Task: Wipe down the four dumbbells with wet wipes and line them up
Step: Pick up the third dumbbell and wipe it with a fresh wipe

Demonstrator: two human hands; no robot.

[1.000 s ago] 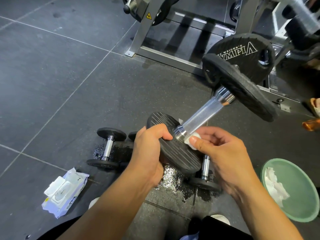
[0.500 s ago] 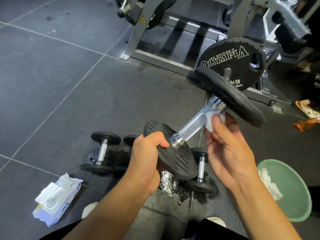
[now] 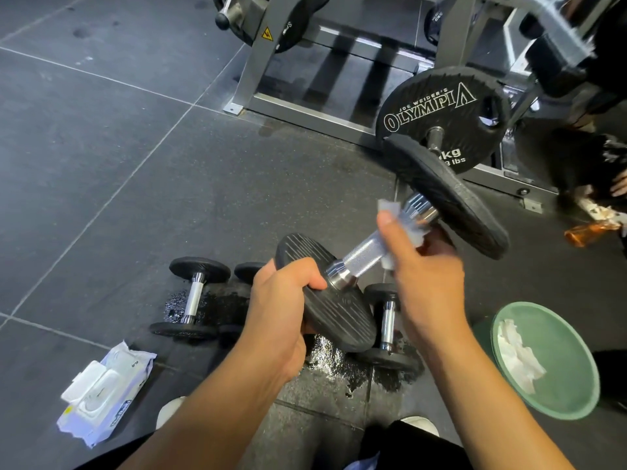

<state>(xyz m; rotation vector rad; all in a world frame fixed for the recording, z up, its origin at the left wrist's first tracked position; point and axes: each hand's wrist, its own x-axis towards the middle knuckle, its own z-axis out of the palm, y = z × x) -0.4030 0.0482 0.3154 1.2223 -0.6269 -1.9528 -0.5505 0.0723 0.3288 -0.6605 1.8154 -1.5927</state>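
Right hand [image 3: 427,276] rewrapped dumbbell [image 3: 366,249] handle.

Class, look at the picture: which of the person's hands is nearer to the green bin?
The right hand. It is wiping the held dumbbell's handle, up and left of the green bin. The left hand grips the dumbbell's near plate, further left.

Ahead of you a grey steel machine frame [image 3: 258,76] stands on the dark tiled floor [image 3: 101,157], with a yellow warning sticker [image 3: 267,34] on its upright. A black Olympia weight plate [image 3: 437,106] leans at its right. An orange bottle [image 3: 590,228] lies far right.
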